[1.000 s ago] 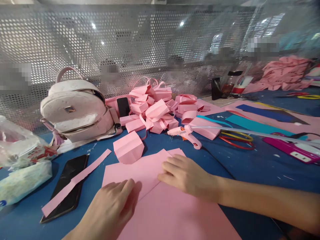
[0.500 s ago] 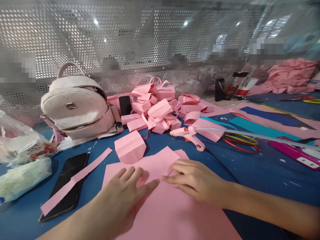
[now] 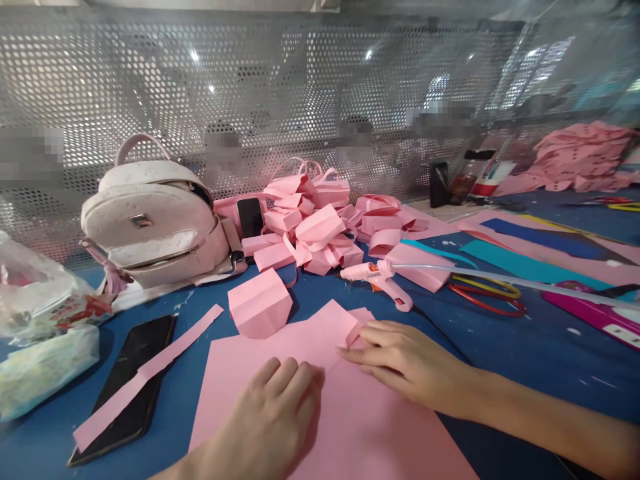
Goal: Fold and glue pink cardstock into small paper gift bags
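Note:
Large pink paper sheets lie on the blue table in front of me. On top of them sits a smaller pink paper piece with a folded edge. My right hand holds this piece at its right side, fingers together around the fold. Resting on the sheet to the left, my left hand is curled with its fingertips tucked under; whatever they may hold is hidden. Just beyond the sheets stands a folded pink paper box. A pink glue gun with a long clear glue stick lies behind my right hand.
A pile of pink paper boxes and a white backpack stand along the perforated metal panel. At left, a pink strip lies across a dark phone, near a plastic-wrapped packet. Coloured strips lie right.
My left hand has moved slightly right and its fingers and thumb, stretched before, have curled in. My right hand stays at the fold. The view has tilted up a little.

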`<state>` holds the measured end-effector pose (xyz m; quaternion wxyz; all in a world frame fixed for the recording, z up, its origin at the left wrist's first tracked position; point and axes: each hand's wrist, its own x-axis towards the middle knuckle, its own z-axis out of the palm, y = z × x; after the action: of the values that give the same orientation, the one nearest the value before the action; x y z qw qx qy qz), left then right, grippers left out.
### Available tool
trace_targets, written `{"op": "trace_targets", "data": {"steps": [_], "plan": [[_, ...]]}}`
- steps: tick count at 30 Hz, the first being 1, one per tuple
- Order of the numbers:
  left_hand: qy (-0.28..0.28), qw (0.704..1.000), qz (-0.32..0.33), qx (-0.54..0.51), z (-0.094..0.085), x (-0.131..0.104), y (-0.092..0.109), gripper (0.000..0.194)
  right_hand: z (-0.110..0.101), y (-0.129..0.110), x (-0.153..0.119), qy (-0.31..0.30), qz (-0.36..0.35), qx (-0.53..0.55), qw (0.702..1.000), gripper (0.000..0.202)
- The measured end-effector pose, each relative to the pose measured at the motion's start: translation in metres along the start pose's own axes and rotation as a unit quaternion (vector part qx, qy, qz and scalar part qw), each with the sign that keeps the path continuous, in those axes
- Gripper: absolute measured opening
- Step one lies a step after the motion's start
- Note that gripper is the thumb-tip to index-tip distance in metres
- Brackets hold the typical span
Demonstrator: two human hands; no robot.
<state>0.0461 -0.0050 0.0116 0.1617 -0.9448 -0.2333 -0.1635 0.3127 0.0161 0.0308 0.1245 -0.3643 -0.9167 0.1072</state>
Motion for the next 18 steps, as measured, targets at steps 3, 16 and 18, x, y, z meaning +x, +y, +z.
{"op": "trace_targets", "data": {"steps": [3,16,18], "plan": [[-0.014,1.0,0.014,0.0,-0.002,0.0,-0.002,0.035,-0.003,0.011,-0.004,0.021,0.024,-0.03,0.999,0.035],[0.015,1.0,-0.009,-0.023,-0.005,-0.009,0.0,0.034,0.0,0.018,-0.014,0.058,0.012,-0.161,0.985,0.039],[0.026,0.999,-0.023,-0.03,-0.01,-0.019,0.0,0.036,0.0,0.018,-0.015,0.065,0.008,-0.166,0.984,0.038]]}}
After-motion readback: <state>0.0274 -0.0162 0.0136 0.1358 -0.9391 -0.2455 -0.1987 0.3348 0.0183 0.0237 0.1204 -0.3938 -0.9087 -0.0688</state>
